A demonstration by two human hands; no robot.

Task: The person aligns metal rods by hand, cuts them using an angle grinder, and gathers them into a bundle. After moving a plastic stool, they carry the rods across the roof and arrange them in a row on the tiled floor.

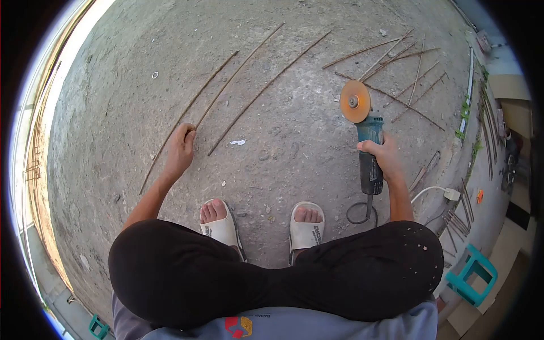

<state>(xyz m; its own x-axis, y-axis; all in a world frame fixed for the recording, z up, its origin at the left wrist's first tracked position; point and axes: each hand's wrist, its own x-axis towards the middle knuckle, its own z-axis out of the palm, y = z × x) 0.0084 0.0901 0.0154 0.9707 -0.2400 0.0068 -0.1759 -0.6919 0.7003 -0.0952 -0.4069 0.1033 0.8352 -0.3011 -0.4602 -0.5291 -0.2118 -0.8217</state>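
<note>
My right hand [382, 156] is wrapped round the body of a teal and black angle grinder [369, 133]. The grinder's orange disc [347, 102] points away from me, and its cord drops from the rear. With fingers closed, my left hand [182, 148] pinches the near end of a thin rusty metal rod [238, 72], which slants away over the ground. Just left of it, a second rod [199, 93] passes close by the hand. A third rod [269, 90] lies to the right, apart from my hand.
Several crossed rods [399, 93] lie beyond the grinder. A white extension socket [451, 194] with its cable and short rod pieces [458, 222] are on the right, near a teal plastic stool [472, 275]. My sandalled feet [307, 224] rest on rough concrete [272, 153].
</note>
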